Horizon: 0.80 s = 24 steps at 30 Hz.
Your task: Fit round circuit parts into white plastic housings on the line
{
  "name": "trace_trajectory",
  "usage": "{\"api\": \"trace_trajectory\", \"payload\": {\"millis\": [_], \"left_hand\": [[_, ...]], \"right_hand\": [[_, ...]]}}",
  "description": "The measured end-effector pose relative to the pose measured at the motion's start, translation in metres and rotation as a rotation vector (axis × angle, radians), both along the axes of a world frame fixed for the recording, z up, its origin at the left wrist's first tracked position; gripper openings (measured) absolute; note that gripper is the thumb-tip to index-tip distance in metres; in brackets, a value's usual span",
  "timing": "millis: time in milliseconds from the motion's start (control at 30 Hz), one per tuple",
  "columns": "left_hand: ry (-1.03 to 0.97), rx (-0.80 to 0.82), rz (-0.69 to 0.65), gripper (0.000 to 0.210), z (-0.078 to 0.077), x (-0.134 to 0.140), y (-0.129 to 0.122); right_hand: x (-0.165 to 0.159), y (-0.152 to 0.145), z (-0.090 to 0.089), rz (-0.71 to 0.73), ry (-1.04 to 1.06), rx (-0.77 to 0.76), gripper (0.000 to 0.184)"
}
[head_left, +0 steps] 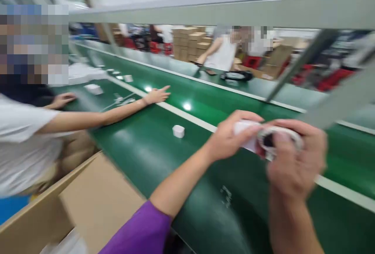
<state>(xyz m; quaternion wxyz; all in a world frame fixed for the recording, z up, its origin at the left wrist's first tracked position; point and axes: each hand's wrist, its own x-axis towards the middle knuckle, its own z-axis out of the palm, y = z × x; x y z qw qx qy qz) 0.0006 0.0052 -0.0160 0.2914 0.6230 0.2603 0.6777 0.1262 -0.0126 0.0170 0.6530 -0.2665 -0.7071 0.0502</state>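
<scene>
evidently, you have both hands raised over the green bench (140,140), each closed on something pale. your left hand (227,136) pinches a white piece (242,127) between thumb and fingers, and your right hand (297,160) is wrapped around a white ring-shaped part (267,140) with a dark hollow. the two parts sit side by side within your grip; blur hides whether they touch or are joined. you probably keep them this close so both thumbs can work on them together, and the hollow seems turned your way so you can see into it.

your left forearm slants up from the purple sleeve (140,228), wrist nearly straight, while your right forearm rises more steeply, with the fingers curled over the ring's far side and the thumb laid across its mouth.

left of your grip, a small white cap (178,131) stands alone on the bench, perhaps left there to be within easy reach. farther left, a co-worker's hand (158,95) stretches over the white strip (190,118), and lower left of your hands an open cardboard box (102,203) sits against the near edge, likely for handy access.
</scene>
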Motion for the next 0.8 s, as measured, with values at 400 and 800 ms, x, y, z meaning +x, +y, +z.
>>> {"api": "trace_trajectory", "payload": {"millis": [400,800], "left_hand": [[-0.113,-0.007,-0.113,0.029,-0.009,0.002,0.005],[0.006,0.017,0.108,0.036,-0.007,0.002,-0.002]], "right_hand": [[-0.005,-0.004,-0.007,-0.109,-0.148,0.033,0.013],[-0.007,-0.003,-0.006,-0.208,-0.186,0.121,0.013]]}}
